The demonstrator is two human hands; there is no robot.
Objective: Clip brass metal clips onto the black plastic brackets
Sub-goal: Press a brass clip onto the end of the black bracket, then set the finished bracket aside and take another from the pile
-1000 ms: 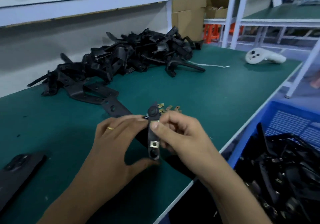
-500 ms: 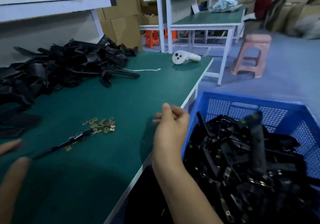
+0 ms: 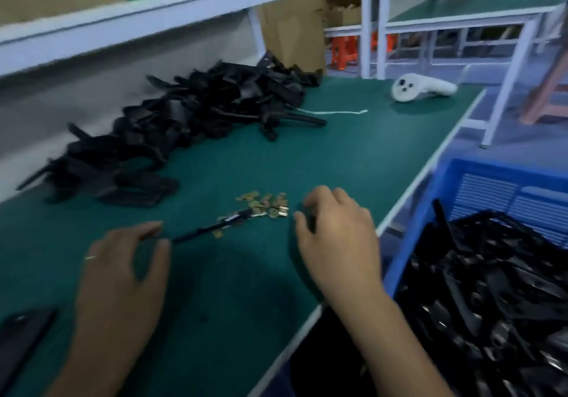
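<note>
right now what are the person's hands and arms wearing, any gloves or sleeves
No gloves and no sleeves in view: both forearms are bare. The left hand wears a thin, plain ring on one finger. The right hand shows no ring or other item.

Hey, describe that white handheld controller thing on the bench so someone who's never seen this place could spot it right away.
Start at the long green workbench and follow it to its far right corner. The white controller lies there on its side, alone, beyond the white cord and right of the pile of black brackets. It is the only white, rounded object on the bench, with dark buttons on its round face.
</note>
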